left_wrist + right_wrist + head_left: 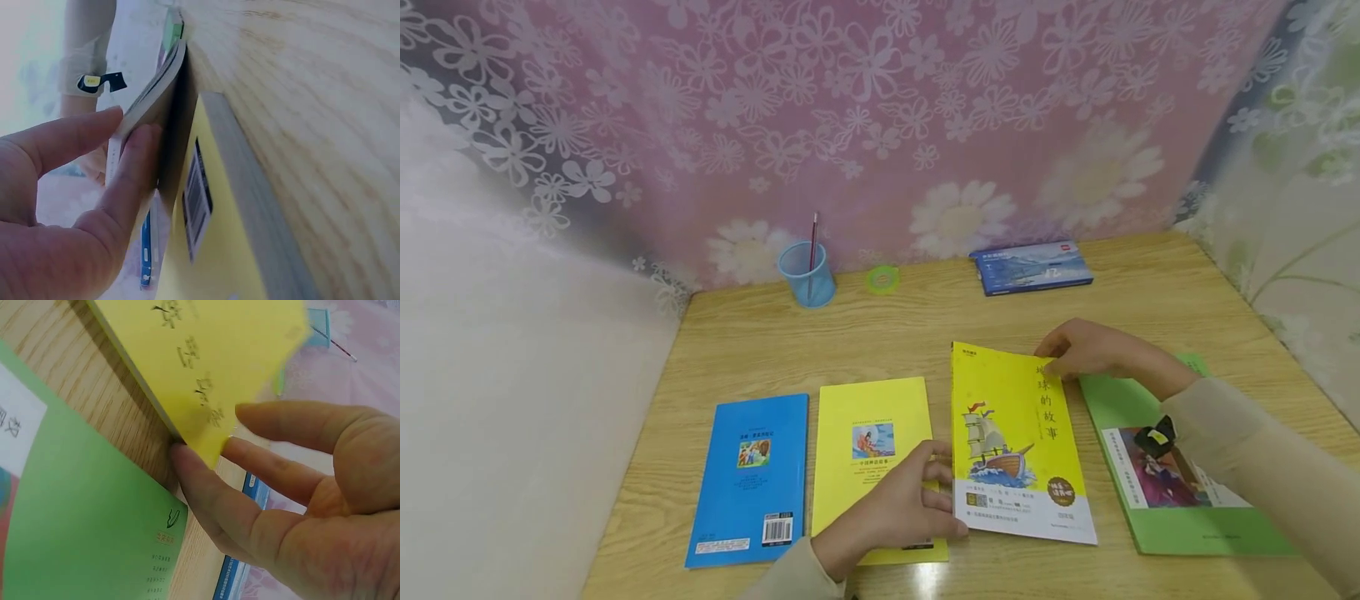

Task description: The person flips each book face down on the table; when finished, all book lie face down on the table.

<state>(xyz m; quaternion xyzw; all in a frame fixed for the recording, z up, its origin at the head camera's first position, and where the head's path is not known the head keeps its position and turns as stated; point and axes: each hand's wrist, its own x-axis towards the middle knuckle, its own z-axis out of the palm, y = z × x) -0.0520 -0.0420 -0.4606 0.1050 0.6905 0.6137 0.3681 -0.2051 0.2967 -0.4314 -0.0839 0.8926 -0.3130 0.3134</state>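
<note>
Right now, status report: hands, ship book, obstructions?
Left hand pinching ship book at lower left, right hand at upper right. Its left side raised. Possible snag: green book, close right.

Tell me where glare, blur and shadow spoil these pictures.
Head view: a glare patch on the table at the bottom edge; right wrist view: lettering on the held yellow book looks smeared; left wrist view: the upper left is washed out, and dark shadow fills the gap between the held book and the flat yellow book.
</note>
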